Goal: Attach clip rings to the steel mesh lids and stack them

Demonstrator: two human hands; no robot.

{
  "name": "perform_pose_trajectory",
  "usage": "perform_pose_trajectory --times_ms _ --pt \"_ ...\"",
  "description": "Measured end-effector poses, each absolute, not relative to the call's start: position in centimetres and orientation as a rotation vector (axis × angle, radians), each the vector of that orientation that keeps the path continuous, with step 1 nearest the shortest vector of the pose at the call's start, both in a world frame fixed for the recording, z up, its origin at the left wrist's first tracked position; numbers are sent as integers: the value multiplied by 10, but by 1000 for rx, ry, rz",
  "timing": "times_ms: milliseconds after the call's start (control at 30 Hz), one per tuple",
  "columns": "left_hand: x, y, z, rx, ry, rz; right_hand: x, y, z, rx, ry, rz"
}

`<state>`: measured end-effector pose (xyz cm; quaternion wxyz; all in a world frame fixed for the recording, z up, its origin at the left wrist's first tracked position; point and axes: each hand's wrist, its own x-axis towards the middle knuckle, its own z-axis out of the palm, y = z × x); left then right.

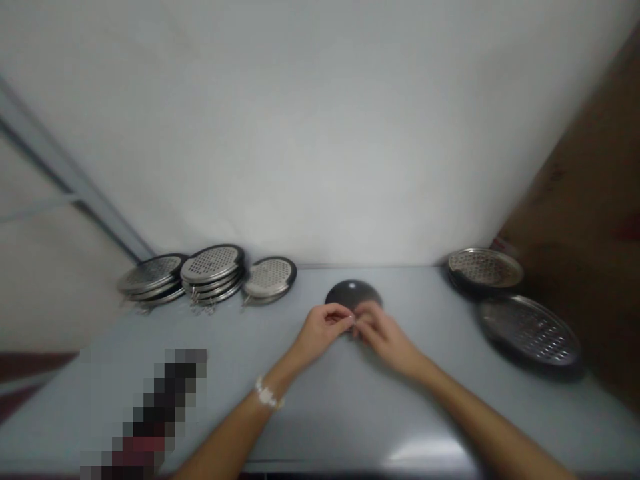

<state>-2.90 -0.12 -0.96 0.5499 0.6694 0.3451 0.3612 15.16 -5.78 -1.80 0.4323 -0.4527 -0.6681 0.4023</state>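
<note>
The person's left hand [324, 330] and right hand [383, 337] are meeting above a pale grey-blue tabletop [325, 417], with the curled fingertips [354, 321] pressing close together; whether they are pinching something small or gripping the disc, I cannot tell. Just beyond the fingers, a dark round metal disc [353, 292] with a small bright spot near its far edge is showing, its near edge hidden behind them. Well left of the fingers, three stacks of round perforated stainless-steel discs with dark rims [213, 273] are leaning together on the tabletop. Well right of the fingers, two more perforated steel discs with dark rims [520, 313] are lying near the far corner. Behind the left fingers, a white bracelet [267, 393] is circling the left wrist.
</note>
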Motion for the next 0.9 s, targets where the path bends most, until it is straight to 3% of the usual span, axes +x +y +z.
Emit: perform_pose_trajectory --times_ms 200,433,900 --pt "-25 -9 -4 1521 726 860 150 -59 -17 -1143 -1805 635" --pt "-25 -7 -8 1472 805 901 158 -52 -14 -1208 -1680 787" --pt "-30 -5 -23 2515 915 856 167 -45 -28 -1188 -1941 500"
